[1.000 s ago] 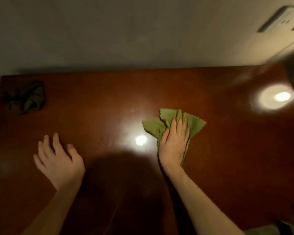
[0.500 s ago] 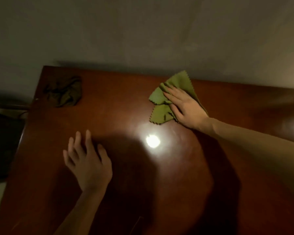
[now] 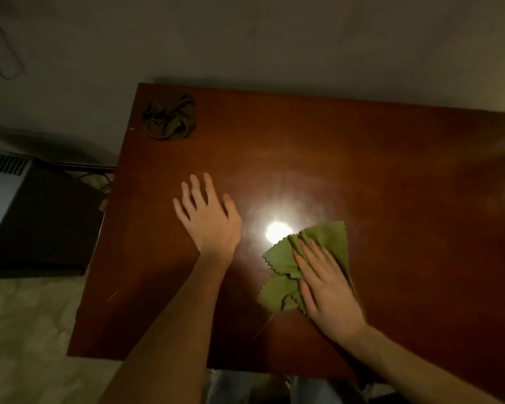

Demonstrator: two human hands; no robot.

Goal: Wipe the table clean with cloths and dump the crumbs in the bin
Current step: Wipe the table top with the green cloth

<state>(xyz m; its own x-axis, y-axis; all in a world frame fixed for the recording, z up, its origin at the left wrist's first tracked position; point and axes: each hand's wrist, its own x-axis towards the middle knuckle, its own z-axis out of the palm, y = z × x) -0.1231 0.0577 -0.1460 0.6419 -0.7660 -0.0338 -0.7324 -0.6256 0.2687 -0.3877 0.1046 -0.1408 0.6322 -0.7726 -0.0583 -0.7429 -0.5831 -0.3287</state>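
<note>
Table (image 3: 391, 170) is mid-wipe: right hand (image 3: 330, 290) presses the green cloth (image 3: 279, 260) near the front edge, fingers straight and close; left hand (image 3: 209, 223) lies splayed; binning probably not yet done.

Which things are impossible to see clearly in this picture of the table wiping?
Head view:
1. Crumbs on the table: too small; dim light and the glare hide them.
2. Middle of the green cloth: covered by the right hand.
3. Table's right side: cut off by the frame edge.
4. Dark cloth: folds lost in shadow.
</note>
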